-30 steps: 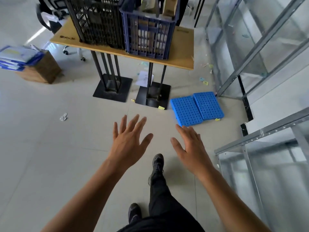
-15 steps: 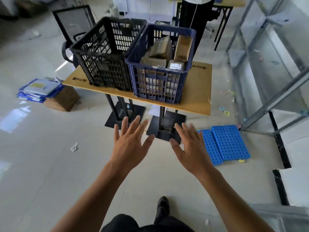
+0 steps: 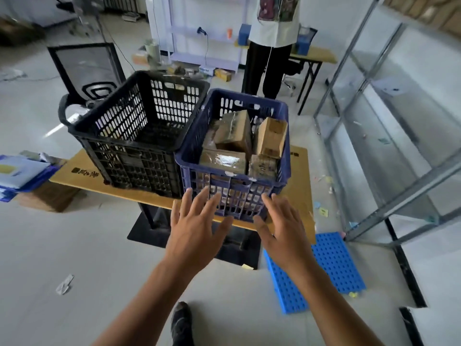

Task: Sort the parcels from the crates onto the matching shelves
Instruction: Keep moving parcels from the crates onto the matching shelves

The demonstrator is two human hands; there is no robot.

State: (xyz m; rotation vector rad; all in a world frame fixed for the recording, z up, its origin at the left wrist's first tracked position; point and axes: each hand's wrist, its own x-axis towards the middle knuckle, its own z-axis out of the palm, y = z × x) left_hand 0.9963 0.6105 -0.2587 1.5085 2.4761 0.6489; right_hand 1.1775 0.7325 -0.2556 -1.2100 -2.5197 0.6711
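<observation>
While left hand (image 3: 193,233) and right hand (image 3: 284,236) hover spread wide, blue crate (image 3: 234,193) of parcels (image 3: 234,132) beyond, black crate (image 3: 139,166) alongside

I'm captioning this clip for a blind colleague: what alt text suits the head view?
The left hand and right hand, both open, stretch toward a blue crate packed with cardboard parcels on a wooden table. A black crate stands against its left side; metal shelving runs along the right.
</observation>
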